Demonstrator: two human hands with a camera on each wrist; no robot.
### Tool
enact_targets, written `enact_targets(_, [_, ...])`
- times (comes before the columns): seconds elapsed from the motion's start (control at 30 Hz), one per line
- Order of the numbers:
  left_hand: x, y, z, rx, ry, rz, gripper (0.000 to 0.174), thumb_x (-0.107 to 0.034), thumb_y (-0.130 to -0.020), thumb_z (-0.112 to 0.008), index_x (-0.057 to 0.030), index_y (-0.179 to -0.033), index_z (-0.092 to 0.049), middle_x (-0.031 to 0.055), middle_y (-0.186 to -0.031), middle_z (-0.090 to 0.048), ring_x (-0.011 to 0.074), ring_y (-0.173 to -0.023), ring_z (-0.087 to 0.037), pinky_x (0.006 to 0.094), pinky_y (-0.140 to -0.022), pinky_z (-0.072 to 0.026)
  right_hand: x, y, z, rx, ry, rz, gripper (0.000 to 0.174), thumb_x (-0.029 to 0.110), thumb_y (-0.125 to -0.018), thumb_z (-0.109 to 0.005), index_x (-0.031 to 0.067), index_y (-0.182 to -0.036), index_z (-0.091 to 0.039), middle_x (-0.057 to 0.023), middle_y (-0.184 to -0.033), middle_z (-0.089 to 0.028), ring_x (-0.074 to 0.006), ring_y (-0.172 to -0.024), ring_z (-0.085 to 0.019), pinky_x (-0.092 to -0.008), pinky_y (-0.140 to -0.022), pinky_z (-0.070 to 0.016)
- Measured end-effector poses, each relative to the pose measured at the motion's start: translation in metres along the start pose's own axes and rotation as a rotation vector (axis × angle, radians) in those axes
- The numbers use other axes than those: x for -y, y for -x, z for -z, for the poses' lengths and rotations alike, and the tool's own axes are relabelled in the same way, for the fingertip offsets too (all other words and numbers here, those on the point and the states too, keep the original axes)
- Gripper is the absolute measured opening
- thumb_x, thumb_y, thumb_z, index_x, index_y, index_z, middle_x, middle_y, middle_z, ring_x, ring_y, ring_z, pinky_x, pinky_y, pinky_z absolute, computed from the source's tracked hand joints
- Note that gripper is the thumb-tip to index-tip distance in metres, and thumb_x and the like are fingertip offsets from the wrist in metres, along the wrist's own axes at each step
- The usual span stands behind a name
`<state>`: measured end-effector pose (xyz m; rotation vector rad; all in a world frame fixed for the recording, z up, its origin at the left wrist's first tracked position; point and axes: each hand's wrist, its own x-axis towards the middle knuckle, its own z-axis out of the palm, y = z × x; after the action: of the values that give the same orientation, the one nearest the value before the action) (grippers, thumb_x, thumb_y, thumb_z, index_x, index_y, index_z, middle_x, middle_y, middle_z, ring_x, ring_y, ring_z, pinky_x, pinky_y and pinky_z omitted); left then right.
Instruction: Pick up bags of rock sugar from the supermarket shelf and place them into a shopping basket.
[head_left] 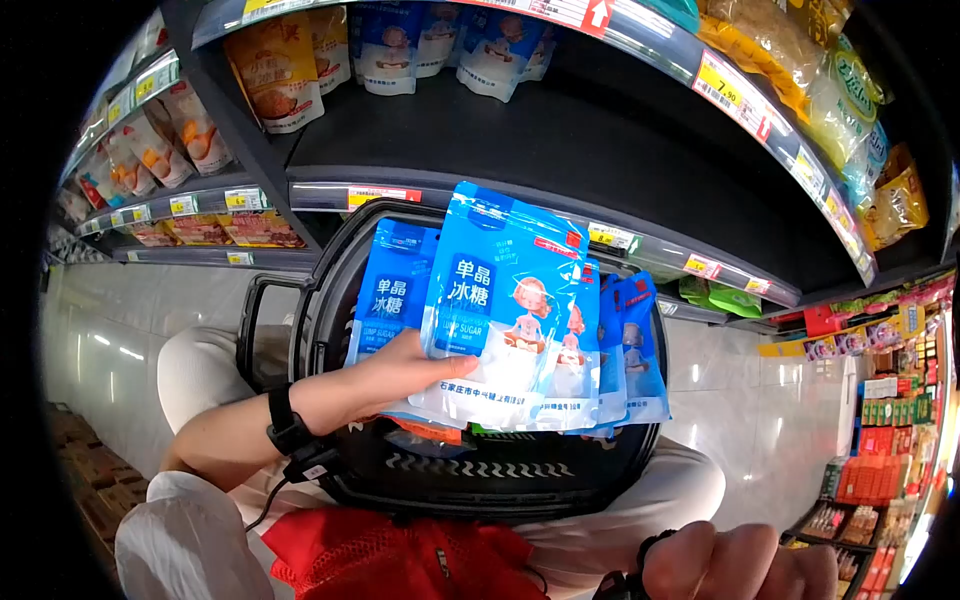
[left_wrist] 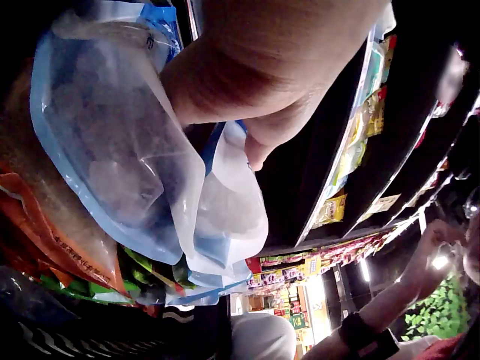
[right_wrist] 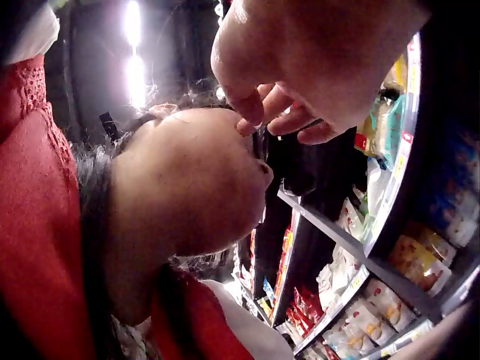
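My left hand (head_left: 385, 380) pinches the bottom left corner of a blue and white bag of lump sugar (head_left: 505, 290), thumb across its front. That bag leans over a black shopping basket (head_left: 430, 497), overlapping more bags of the same kind: one at its left (head_left: 395, 265) and several fanned out at its right (head_left: 640, 350). In the left wrist view the clear backs of sugar bags (left_wrist: 112, 142) hang by the left hand (left_wrist: 277, 60). My right hand (head_left: 740, 565) is raised, away from the basket; in the right wrist view its fingers (right_wrist: 281, 120) curl loosely before the face, holding nothing visible.
The basket stands between the person's knees, its handle (head_left: 262, 300) at the left. Beneath the bags lies an orange package (head_left: 430, 432). A dark shelf (head_left: 420, 135) runs ahead, with similar blue pouches (head_left: 388, 45) at its back. Pale tiled floor (head_left: 760, 400) shows on both sides.
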<state>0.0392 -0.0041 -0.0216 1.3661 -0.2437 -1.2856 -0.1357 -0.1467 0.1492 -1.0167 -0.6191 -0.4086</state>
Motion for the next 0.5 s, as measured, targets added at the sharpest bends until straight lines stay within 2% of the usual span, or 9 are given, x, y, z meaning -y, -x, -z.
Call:
enact_targets(0.07, [-0.002, 0.001, -0.001, 0.002, 0.007, -0.01, 0.038, -0.02, -0.083, -0.059, -0.0017, -0.115, -0.05, 0.0077, -0.106, -0.056, 0.0148, -0.094, -0.054, 0.0295, -0.08, -0.0448, 0.0, 0.002, -0.013, -0.227, 0.119, 0.046, 0.019, 0.006, -0.086, -0.051, 0.0185, -0.101, -0.049, 0.0144, -0.09, -0.062, -0.0123, -0.083, -0.043, -0.0284, -0.072, -0.0309])
enact_targets(0.1, [-0.002, 0.002, -0.001, 0.003, 0.014, -0.012, 0.038, -0.02, -0.082, -0.059, -0.0019, -0.115, -0.05, 0.0077, -0.105, -0.056, 0.0148, -0.094, -0.054, 0.0295, -0.08, -0.0448, 0.001, 0.002, -0.012, -0.227, 0.119, 0.046, 0.019, 0.006, -0.086, -0.051, 0.0185, -0.101, -0.049, 0.0144, -0.09, -0.062, -0.0123, -0.083, -0.043, -0.0284, -0.072, -0.0309])
enact_targets(0.2, [0.001, 0.0, 0.0, -0.005, -0.011, -0.025, 0.042, -0.024, -0.081, -0.062, -0.0005, -0.114, -0.05, 0.0111, -0.106, -0.056, 0.0169, -0.095, -0.055, 0.0299, -0.08, -0.0445, 0.002, 0.005, -0.007, -0.119, 0.105, -0.019, 0.021, 0.009, -0.084, -0.055, 0.0188, -0.102, -0.049, 0.0153, -0.091, -0.062, -0.0125, -0.084, -0.043, -0.0282, -0.072, -0.0301])
enact_targets(0.27, [0.001, -0.001, 0.0, -0.012, -0.015, -0.013, 0.042, -0.024, -0.08, -0.062, -0.0006, -0.113, -0.051, 0.011, -0.106, -0.056, 0.0169, -0.094, -0.055, 0.0299, -0.08, -0.0445, -0.009, 0.008, -0.006, -0.07, 0.027, 0.171, 0.022, 0.014, -0.083, -0.058, 0.0188, -0.101, -0.049, 0.0154, -0.093, -0.062, -0.0125, -0.085, -0.043, -0.0279, -0.072, -0.0292])
enact_targets(0.43, [-0.003, 0.002, -0.002, -0.022, -0.017, 0.019, 0.041, -0.023, -0.08, -0.063, -0.0006, -0.112, -0.052, 0.011, -0.106, -0.057, 0.0167, -0.094, -0.055, 0.03, -0.079, -0.0445, -0.007, 0.005, 0.002, 0.016, -0.022, 0.138, 0.021, 0.02, -0.082, -0.06, 0.0185, -0.1, -0.049, 0.0143, -0.092, -0.062, -0.0126, -0.086, -0.043, -0.0277, -0.073, -0.0287])
enact_targets(0.5, [-0.002, 0.001, -0.002, -0.017, -0.026, -0.025, 0.041, -0.024, -0.081, -0.062, -0.0019, -0.113, -0.05, 0.0081, -0.104, -0.057, 0.0142, -0.093, -0.054, 0.0289, -0.078, -0.045, -0.007, 0.006, 0.002, 0.033, -0.029, 0.136, 0.021, 0.021, -0.082, -0.06, 0.0184, -0.1, -0.049, 0.0139, -0.091, -0.063, -0.0127, -0.085, -0.044, -0.0277, -0.072, -0.0288])
